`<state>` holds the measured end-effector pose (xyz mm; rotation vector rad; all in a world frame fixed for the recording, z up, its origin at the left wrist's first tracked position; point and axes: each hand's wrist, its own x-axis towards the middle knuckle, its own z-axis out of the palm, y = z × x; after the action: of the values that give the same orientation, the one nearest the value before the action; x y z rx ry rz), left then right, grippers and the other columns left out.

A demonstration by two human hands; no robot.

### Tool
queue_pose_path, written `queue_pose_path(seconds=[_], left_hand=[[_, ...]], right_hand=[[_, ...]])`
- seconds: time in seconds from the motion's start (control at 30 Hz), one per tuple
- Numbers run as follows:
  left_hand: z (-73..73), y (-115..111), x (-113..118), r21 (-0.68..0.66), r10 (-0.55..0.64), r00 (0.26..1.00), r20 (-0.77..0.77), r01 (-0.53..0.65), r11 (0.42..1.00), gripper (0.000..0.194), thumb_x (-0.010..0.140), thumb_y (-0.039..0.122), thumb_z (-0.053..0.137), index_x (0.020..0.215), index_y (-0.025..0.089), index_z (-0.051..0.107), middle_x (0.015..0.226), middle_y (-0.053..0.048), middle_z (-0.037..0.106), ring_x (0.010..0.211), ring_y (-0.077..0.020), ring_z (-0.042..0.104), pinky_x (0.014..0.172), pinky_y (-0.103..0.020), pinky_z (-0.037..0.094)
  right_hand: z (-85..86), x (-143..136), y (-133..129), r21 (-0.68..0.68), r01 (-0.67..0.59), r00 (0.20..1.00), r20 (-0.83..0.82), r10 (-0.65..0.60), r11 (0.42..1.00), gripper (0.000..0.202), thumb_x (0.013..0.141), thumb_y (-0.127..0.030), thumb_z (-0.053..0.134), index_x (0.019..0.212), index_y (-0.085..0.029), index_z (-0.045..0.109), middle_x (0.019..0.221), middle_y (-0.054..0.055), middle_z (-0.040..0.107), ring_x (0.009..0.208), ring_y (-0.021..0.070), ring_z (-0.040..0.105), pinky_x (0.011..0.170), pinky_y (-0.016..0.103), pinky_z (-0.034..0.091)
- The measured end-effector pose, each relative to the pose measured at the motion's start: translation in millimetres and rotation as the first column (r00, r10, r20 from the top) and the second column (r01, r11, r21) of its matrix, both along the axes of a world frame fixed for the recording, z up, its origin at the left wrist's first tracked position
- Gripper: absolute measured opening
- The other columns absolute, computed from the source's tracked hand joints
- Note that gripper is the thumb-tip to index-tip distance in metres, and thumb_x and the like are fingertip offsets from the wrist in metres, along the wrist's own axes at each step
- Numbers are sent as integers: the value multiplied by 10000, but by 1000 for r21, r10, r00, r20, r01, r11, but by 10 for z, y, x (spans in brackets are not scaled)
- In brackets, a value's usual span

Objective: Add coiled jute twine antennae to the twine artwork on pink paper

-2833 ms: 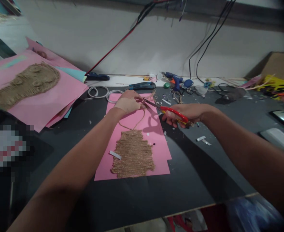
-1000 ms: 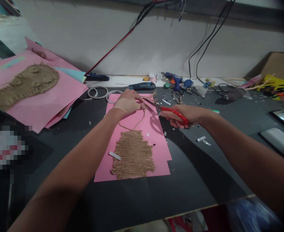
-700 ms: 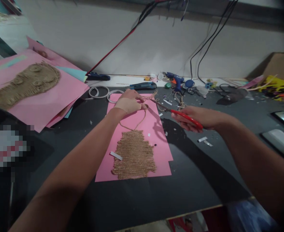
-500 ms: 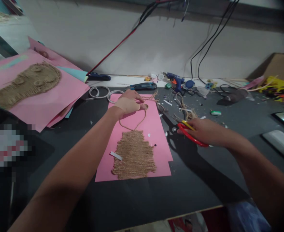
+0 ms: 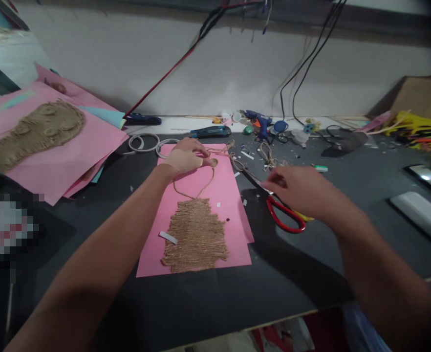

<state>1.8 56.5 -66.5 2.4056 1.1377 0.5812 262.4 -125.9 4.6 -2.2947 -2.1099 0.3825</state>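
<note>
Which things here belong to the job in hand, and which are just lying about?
In use:
- left hand, pinning twine
- pink sheet with twine mat
- right hand above scissors

Lying about:
- tape rings
- knife
- glue gun
- pink stack
- yellow strips

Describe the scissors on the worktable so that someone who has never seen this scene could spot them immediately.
On the dark worktable, look just right of the central pink paper sheet that carries a woven jute patch. The scissors lie flat there, directly beneath the right hand. Their bright red loop handles, with a yellow inner edge, set them apart from the blue tools at the table's back.
</note>
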Motion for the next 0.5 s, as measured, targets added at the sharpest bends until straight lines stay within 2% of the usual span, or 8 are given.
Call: queue_pose_path(seconds=[0.07,0.2,0.27,0.37,0.5], left_hand=[[8,-9,0,-5,14,1000,-7,-14,1000,205,752,478,811,866,311,844,1095,-27,797,1090,-260,685,1007,-420,494],[2,-3,-7,-11,5,1000,-11,-5,1000,174,754,451,810,855,313,839,1106,-22,798,1089,-254,688,1002,-401,499],[-23,22,-9,3,-9,1000,-11,9,1000,141,759,413,804,850,310,833,1106,-22,799,1071,-237,693,1001,-387,501],[-69,70,-8,41,-20,1000,-22,21,999,137,756,397,797,852,304,829,1108,-22,797,1067,-230,693,1006,-379,500],[-96,101,-3,56,-37,998,-44,39,998,160,751,412,786,865,307,825,1103,-18,797,1073,-236,691,999,-373,501]], right_hand=[[-13,-175,268,94,-68,990,-120,79,993,201,988,-403,593,908,-237,672,955,116,761,886,287,695,730,368,438],[-187,-482,810,5,-64,924,-378,62,998,210,988,-333,608,846,-198,683,802,63,745,628,169,662,668,303,461],[-293,-579,987,-2,-43,911,-410,38,999,281,991,-297,592,748,-182,672,709,64,714,599,158,651,677,297,470],[-416,-658,1117,22,-25,914,-405,32,999,387,1009,-332,563,673,-174,672,625,69,672,606,168,649,714,312,469],[-517,-692,1167,76,23,941,-339,4,997,348,955,-367,640,658,-188,671,621,69,653,663,195,640,697,323,435]])
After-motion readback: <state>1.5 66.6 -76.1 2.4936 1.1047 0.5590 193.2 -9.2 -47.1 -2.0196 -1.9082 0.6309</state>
